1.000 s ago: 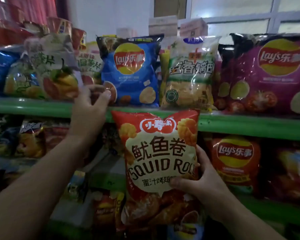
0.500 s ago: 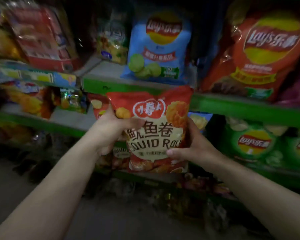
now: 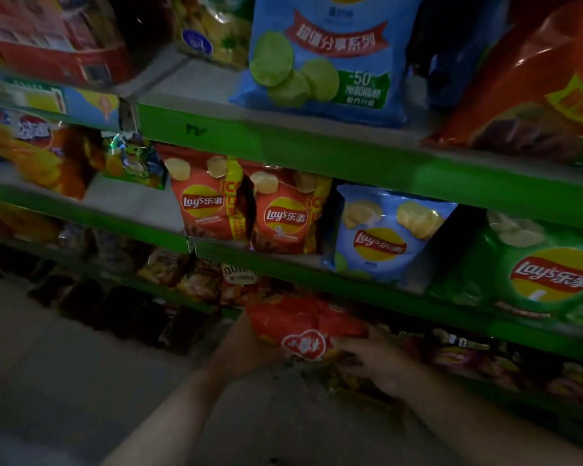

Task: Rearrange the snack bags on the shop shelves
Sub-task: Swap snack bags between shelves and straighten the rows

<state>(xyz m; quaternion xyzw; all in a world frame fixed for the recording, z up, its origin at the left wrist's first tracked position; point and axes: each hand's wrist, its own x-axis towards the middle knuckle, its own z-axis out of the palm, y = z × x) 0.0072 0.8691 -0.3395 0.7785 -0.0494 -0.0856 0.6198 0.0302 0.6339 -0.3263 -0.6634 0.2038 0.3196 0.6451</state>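
Holding a red crinkled foil snack bag with a white logo patch (image 3: 305, 331) between them, both hands are low in the view, at about six o'clock, in front of the lowest visible shelf. The left hand (image 3: 241, 348) has its grip closed on the bag's left edge; the right hand (image 3: 372, 359) is closed on its right side, fingers wrapped over the lower part. The bag is tilted, top edge toward the shelving, and does not appear to rest on any shelf; that lower region is dim and blurred, so contact cannot be confirmed.

Shelving condition: green-edged metal shelves (image 3: 317, 153) run across the view. At twelve o'clock on the upper shelf stands a large light-blue chip bag with green slices printed on it (image 3: 317, 58). On the middle shelf, two small red chip bags (image 3: 246, 210) stand touching each other near centre, a small light-blue chip bag (image 3: 384, 237) just beside them toward three o'clock, and a green chip bag (image 3: 535, 270) further right. Bare shelf surface shows to the left of the red pair, toward nine o'clock. The lowest shelf holds dark, indistinct packets (image 3: 196, 274) near the held bag.

Assessment: the task is in progress. Stocked rows look upright and reasonably ordered. The held bag is not yet placed; setting it down and releasing it remains, probably on the lowest shelf.
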